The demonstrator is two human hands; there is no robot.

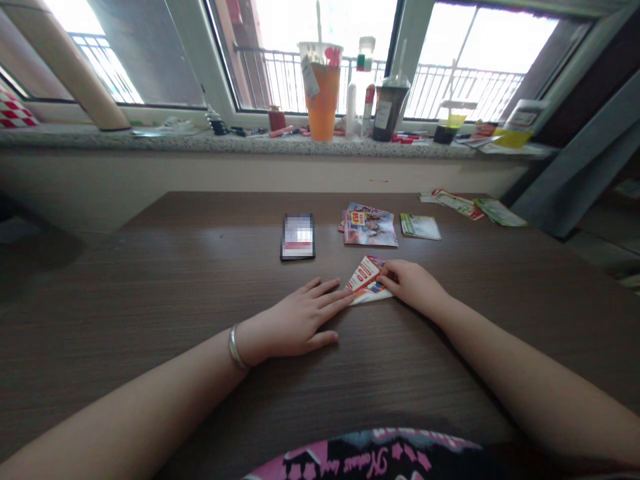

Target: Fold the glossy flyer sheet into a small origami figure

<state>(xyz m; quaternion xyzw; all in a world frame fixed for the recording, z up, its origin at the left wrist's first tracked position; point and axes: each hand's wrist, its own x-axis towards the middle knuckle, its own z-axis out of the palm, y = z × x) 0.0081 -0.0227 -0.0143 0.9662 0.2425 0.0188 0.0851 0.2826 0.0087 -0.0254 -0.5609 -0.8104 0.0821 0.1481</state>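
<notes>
A folded, colourful printed paper (364,275) lies on the brown table, its red-and-white flap turned over toward a pointed left corner. My left hand (303,319) rests on the table with spread fingers, and its fingertips touch that corner. Pinched by my right hand (407,283) is the paper's right side; the fingers cover part of the edge. Just beyond the paper sits a small stack of printed leaflets (371,228). A phone (298,237) with a blurred screen lies farther left.
To the right of the leaflets is a green-and-white paper stack (420,227), with more printed papers (457,204) near the back right edge. Along the granite windowsill (200,141) stand a tall cup of orange drink (321,93), a dark drink cup (390,110) and a cardboard tube (75,73).
</notes>
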